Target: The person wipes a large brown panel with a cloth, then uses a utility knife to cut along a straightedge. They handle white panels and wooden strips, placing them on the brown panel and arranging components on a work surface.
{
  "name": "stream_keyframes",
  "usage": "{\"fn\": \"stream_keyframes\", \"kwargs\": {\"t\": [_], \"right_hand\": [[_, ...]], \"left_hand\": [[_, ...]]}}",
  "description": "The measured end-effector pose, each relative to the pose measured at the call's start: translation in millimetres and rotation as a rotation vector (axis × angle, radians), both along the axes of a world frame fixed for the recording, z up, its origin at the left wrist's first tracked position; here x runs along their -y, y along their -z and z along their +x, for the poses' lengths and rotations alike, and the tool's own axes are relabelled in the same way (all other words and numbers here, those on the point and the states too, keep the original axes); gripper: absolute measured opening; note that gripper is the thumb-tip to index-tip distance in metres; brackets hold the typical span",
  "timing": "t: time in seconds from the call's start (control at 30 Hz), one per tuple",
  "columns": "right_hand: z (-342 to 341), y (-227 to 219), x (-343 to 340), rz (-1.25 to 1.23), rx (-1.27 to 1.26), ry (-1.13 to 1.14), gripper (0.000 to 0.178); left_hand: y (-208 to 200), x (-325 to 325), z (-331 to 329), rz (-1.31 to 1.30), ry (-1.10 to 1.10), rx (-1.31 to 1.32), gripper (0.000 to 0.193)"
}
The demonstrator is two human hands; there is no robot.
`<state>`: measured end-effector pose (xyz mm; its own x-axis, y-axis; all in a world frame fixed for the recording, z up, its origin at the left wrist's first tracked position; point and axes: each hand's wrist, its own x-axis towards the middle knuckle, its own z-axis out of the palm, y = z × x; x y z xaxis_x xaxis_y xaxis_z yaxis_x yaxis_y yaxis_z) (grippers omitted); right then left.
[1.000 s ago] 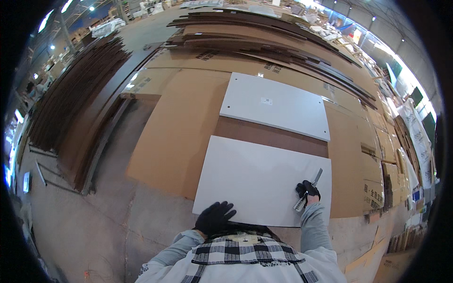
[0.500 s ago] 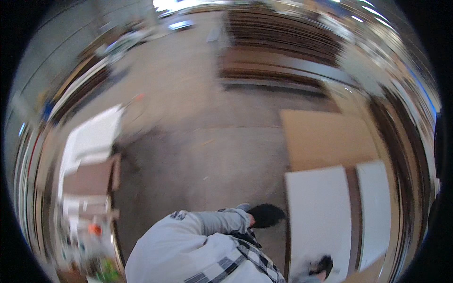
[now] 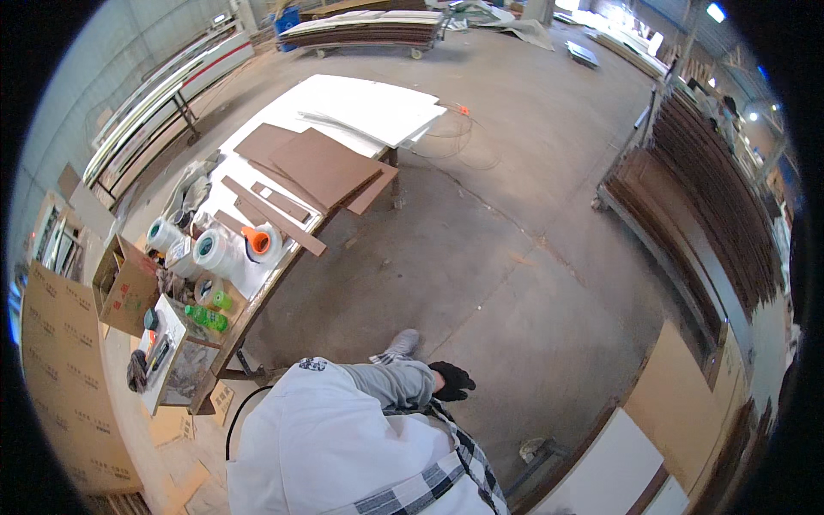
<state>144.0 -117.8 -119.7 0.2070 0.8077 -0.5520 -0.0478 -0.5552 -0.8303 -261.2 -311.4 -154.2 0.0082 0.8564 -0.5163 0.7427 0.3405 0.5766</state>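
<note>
My left hand [image 3: 452,382], in a black glove below a grey sleeve, hangs over the bare concrete floor beside my white-clothed body. Its fingers are loosely stretched, and nothing shows in them. Outside the picture, my right hand cannot be seen. The workbench [image 3: 283,279] to the left is nearest my left hand, though well apart from it. Brown boards [image 3: 330,167] and narrow brown strips [image 3: 268,210] lie on it over white sheets [image 3: 352,99]. Rolls of clear tape [image 3: 210,249], an orange tape dispenser [image 3: 256,239] and a green bottle [image 3: 206,318] crowd its near end.
White panels [image 3: 592,472] lie at the lower right, with a caster [image 3: 534,449] beside them. A cart of stacked brown boards [image 3: 704,197] stands at the right. An open cardboard box [image 3: 124,287] sits left of the bench. Another loaded cart [image 3: 360,30] stands far back.
My view has swung left, bringing the workbench nearer the middle and moving the white panels to the lower right. My gloved right hand, earlier over those panels, is out of sight.
</note>
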Motion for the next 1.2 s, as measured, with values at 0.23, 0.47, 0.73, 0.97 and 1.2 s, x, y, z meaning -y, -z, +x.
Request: {"fn": "stream_keyframes", "kwargs": {"t": [0.23,0.47,0.73,0.97,1.2], "right_hand": [[-93.1,-7.3,-1.7,-0.002,0.084,-0.279,0.040],[-230.2,4.1,25.2,-0.103,0.189,-0.711,0.039],[-448.2,1.0,115.6,-0.337,0.216,-1.138,0.039],[-584.5,-8.7,182.7,-0.404,0.378,-1.383,0.040],[-624.8,23.4,167.4,-0.681,0.216,-1.281,0.035]], "left_hand": [[1.6,37.7,-112.6,-0.013,-0.682,0.062,0.041],[91.2,209.9,-288.0,0.115,-1.589,-0.376,0.048],[102.5,370.4,-447.0,-0.388,-1.431,-0.739,0.068],[118.9,425.4,-415.0,-0.210,-1.677,-0.588,0.084],[112.2,442.9,-374.6,-0.565,-1.764,-0.431,0.077]]}}
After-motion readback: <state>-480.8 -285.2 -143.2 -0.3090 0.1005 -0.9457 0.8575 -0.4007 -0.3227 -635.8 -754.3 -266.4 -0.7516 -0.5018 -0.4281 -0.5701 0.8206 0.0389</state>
